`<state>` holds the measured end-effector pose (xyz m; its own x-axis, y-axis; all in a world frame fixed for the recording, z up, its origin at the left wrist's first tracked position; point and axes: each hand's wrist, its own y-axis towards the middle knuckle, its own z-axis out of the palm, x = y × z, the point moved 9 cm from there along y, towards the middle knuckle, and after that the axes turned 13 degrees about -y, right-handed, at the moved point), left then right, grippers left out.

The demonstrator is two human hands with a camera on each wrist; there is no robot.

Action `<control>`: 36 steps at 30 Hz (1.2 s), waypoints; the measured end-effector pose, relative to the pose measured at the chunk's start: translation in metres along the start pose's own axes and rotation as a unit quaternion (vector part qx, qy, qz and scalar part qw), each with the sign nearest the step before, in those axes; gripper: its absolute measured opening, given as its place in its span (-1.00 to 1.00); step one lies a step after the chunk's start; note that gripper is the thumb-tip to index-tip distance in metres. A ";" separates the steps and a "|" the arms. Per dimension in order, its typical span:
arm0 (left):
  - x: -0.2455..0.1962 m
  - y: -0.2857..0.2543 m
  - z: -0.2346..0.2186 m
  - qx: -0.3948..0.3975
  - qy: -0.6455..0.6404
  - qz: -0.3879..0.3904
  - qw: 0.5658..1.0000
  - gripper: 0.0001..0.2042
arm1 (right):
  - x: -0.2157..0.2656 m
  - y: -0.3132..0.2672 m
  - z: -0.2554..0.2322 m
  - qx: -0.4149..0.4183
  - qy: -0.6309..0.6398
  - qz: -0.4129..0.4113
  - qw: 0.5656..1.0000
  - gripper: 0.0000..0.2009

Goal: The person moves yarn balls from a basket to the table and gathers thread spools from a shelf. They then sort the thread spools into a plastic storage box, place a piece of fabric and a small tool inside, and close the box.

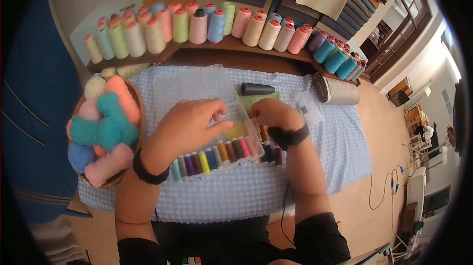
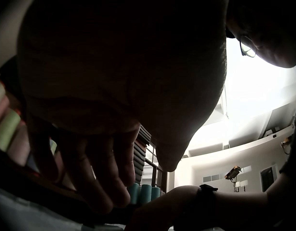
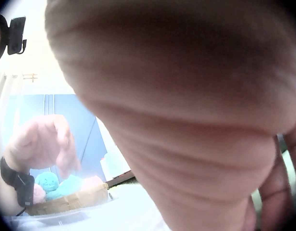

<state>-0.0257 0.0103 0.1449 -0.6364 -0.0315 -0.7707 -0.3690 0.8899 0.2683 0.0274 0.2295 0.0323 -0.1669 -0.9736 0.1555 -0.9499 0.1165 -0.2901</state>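
Observation:
A clear plastic box (image 1: 204,172) stands on the cloth, its lid (image 1: 192,85) folded back behind it. Along its front lies a row of small thread spools (image 1: 204,162) in several colours. Over the box is my left hand (image 1: 189,123), fingers loosely bent and apart, thumb pointing right; the left wrist view shows nothing between them. My right hand (image 1: 277,115) is at the box's right edge, fingers bent downward, close to more small spools (image 1: 267,150) beside the box. Its fingertips are mostly hidden, and I cannot tell whether they pinch something. A yellow round thing (image 1: 235,129) shows inside the box.
A basket (image 1: 141,132) of yarn balls (image 1: 111,122) stands at the left. Large thread cones (image 1: 198,27) line the shelf (image 1: 221,48) behind. A dark cone (image 1: 257,89) lies on green fabric (image 1: 256,100); a rolled grey cloth (image 1: 337,90) lies at the back right.

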 end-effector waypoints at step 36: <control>-0.043 -0.012 -0.002 -0.103 -0.090 0.031 0.990 -0.61 | 0.105 -0.105 -0.129 -0.360 0.274 -0.168 0.876 -0.84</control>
<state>0.0047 0.0006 0.1759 -0.5384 0.1172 -0.8345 -0.4757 0.7751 0.4158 0.0756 0.1405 0.2013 0.2397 -0.7594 0.6049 -0.8574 0.1268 0.4988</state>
